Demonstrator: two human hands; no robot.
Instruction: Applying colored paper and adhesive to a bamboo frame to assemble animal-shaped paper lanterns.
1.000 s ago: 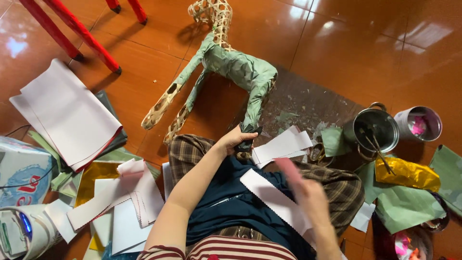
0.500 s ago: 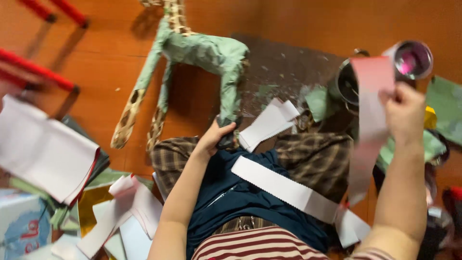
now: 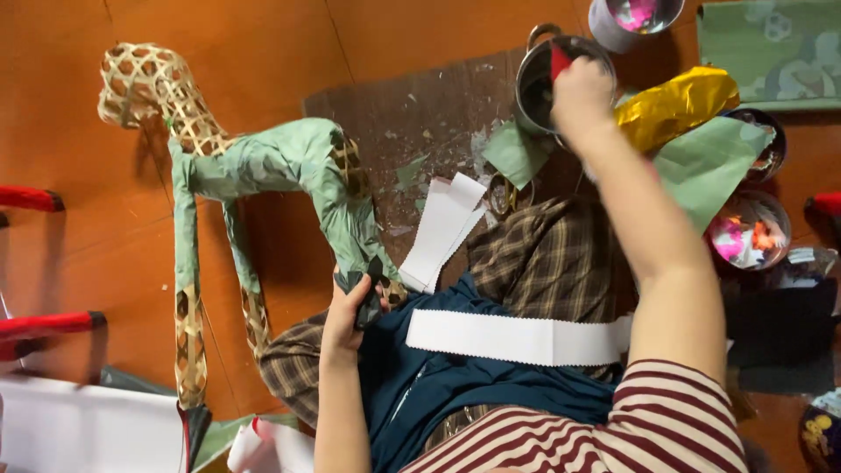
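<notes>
- The woven animal frame (image 3: 263,166), a bamboo lattice partly papered in green, lies on the orange floor (image 3: 289,35) toward its left side, head to the upper left.
- The left hand (image 3: 350,311) is closed around the end of the frame's hind leg, just above the lap.
- The right hand (image 3: 580,92) is closed on a red-tipped thing at the mouth of a metal pot (image 3: 539,83) near the floor's top edge; what it grips cannot be told.
- A white paper strip (image 3: 517,339) lies across the dark blue cloth (image 3: 455,385) on the lap.
- More white strips (image 3: 442,232) rest on a brown board (image 3: 412,114).
- A gold foil sheet (image 3: 674,105) and green paper (image 3: 710,162) lie at right.
</notes>
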